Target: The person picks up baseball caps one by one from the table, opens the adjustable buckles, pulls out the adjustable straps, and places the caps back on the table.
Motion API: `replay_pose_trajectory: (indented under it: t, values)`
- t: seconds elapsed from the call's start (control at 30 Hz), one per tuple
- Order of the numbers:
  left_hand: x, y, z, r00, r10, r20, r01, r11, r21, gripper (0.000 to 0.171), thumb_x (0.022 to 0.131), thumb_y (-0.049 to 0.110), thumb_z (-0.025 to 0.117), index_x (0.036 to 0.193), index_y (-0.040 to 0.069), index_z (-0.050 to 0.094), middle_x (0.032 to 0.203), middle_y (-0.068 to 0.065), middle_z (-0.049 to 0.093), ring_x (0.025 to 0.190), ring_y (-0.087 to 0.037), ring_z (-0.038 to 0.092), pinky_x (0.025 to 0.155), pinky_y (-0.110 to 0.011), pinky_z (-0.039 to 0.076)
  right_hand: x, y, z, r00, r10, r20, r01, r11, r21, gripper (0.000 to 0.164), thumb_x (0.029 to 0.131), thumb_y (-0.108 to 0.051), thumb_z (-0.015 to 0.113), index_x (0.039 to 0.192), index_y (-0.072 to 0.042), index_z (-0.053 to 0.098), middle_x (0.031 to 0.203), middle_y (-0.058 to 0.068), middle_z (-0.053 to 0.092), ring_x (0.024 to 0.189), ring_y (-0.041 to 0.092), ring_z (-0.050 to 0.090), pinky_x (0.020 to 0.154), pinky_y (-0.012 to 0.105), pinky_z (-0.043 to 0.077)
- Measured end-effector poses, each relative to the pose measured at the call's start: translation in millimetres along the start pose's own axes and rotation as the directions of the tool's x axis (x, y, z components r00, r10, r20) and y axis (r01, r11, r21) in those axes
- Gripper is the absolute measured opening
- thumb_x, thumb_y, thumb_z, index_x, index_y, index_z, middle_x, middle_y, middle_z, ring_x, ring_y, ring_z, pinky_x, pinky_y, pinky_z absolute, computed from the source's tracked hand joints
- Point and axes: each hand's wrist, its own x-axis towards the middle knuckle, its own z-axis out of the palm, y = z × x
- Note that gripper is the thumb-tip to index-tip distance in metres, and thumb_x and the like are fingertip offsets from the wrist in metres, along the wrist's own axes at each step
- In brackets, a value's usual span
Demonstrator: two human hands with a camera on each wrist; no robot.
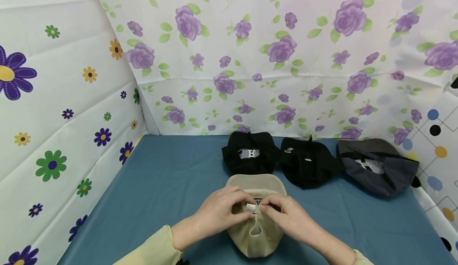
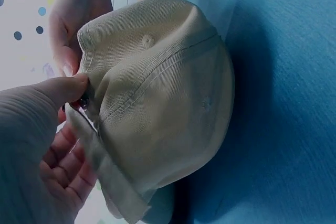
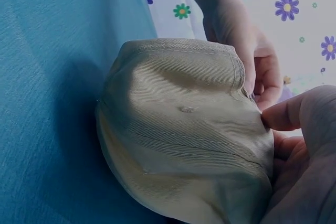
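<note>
A beige cap (image 1: 250, 244) sits on the blue cloth between my two hands, its brim pointing away in the head view. My left hand (image 1: 216, 211) pinches the fabric edge at the cap's opening with thumb and fingers. From the other side, my right hand (image 1: 295, 221) pinches the same edge opposite it. Between the fingertips shows a small white label (image 1: 251, 208). Stitched eyelets and seams run over the crown (image 2: 157, 108) in the left wrist view. In the right wrist view the cap's side panel (image 3: 184, 87) bulges out, covering part of the right fingers.
Behind the beige cap stand a black cap (image 1: 247, 141) with a white letter showing, a second black cap (image 1: 311, 173), and a dark grey cap (image 1: 397, 173) at the right. A flowered cloth wall (image 1: 250, 62) rises behind the blue cloth (image 1: 171, 177).
</note>
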Motion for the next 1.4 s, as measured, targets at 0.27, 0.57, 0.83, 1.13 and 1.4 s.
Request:
replay_pose_trajectory:
  t: [0.27, 0.57, 0.83, 1.13, 1.4]
  values:
    - [-1.6, -3.0, 0.5, 0.998, -0.053, 0.045, 0.058, 0.99, -0.126, 0.025, 0.092, 0.028, 0.08, 0.115, 0.03, 0.071, 0.101, 0.016, 0.057, 0.081, 0.002, 0.053, 0.073, -0.019, 0.049, 1, -2, 0, 1.0, 0.026, 0.009, -0.026, 1.0, 0.005, 0.018, 0.106, -0.033, 0.059, 0.102, -0.023, 0.073, 0.081, -0.001, 0.061, 0.059, 0.013, 0.049, 0.054, 0.031, 0.044]
    - [-0.5, -4.9, 0.1, 0.979, -0.179, 0.098, 0.204, 0.89, -0.408, 0.023, 0.091, 0.037, 0.079, 0.113, 0.033, 0.074, 0.104, 0.013, 0.064, 0.092, -0.007, 0.06, 0.08, -0.028, 0.053, 0, -4, 3, 1.0, 0.027, -0.016, -0.027, 1.0, -0.016, 0.018, 0.106, -0.037, 0.057, 0.099, -0.03, 0.073, 0.082, -0.004, 0.063, 0.062, 0.013, 0.051, 0.055, 0.03, 0.046]
    - [-1.2, -7.7, 3.5, 0.982, -0.171, 0.083, 0.189, 0.904, -0.383, 0.026, 0.091, 0.04, 0.078, 0.117, 0.037, 0.076, 0.097, 0.014, 0.063, 0.082, -0.008, 0.054, 0.071, -0.026, 0.049, -1, -1, 2, 0.999, 0.043, -0.006, -0.042, 0.999, 0.024, 0.018, 0.106, -0.035, 0.058, 0.101, -0.025, 0.073, 0.081, -0.001, 0.061, 0.06, 0.012, 0.049, 0.054, 0.03, 0.044]
    - [-1.1, -8.5, 7.8, 0.988, -0.152, 0.04, 0.156, 0.917, -0.368, 0.024, 0.089, 0.037, 0.081, 0.112, 0.034, 0.076, 0.108, 0.012, 0.059, 0.094, -0.011, 0.054, 0.076, -0.026, 0.054, -1, -3, 4, 0.999, 0.011, -0.047, -0.013, 0.999, -0.05, 0.016, 0.105, -0.035, 0.061, 0.096, -0.03, 0.073, 0.081, -0.005, 0.06, 0.068, 0.012, 0.051, 0.061, 0.031, 0.044]
    - [0.2, -8.2, 9.4, 0.992, -0.125, 0.006, 0.117, 0.905, -0.409, 0.019, 0.09, 0.035, 0.08, 0.109, 0.033, 0.075, 0.125, 0.006, 0.058, 0.108, -0.012, 0.055, 0.08, -0.027, 0.054, 1, -7, 5, 0.992, -0.058, -0.114, 0.033, 0.977, -0.211, 0.018, 0.102, -0.041, 0.063, 0.086, -0.043, 0.069, 0.077, -0.016, 0.058, 0.076, 0.009, 0.05, 0.078, 0.036, 0.038]
